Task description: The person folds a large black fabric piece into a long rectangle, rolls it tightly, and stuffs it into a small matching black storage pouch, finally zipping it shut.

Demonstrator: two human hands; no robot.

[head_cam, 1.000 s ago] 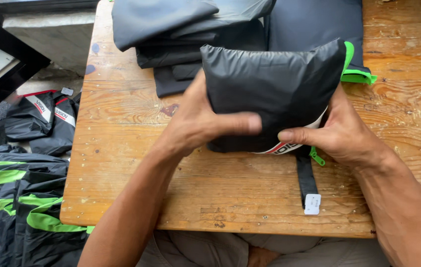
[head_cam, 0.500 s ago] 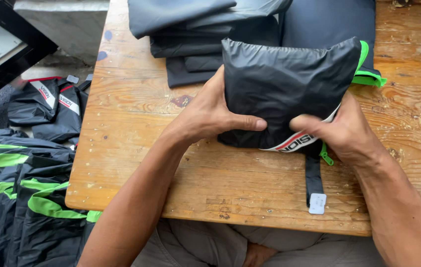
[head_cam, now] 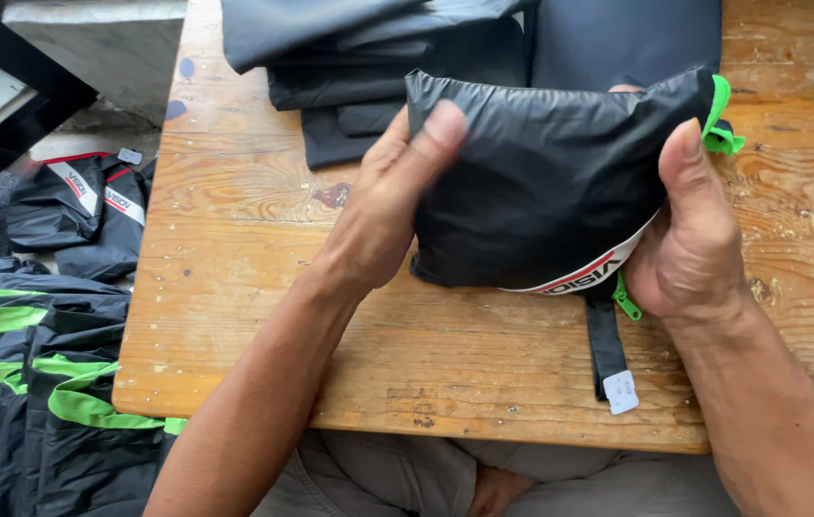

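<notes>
Gripping the black folded bundle [head_cam: 550,182] above the wooden table [head_cam: 254,249], I had my left hand [head_cam: 383,206] clamped on its left edge, thumb on top, and my right hand [head_cam: 689,239] closed round the right edge. It seemed light, soft and slick, best held by both sides. A black strap [head_cam: 606,340] dangled beneath.

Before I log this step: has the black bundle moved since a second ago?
Yes. The black bundle has tipped up off the table between both hands; its near edge sits farther from the table's front edge, and its strap trails below.
</notes>
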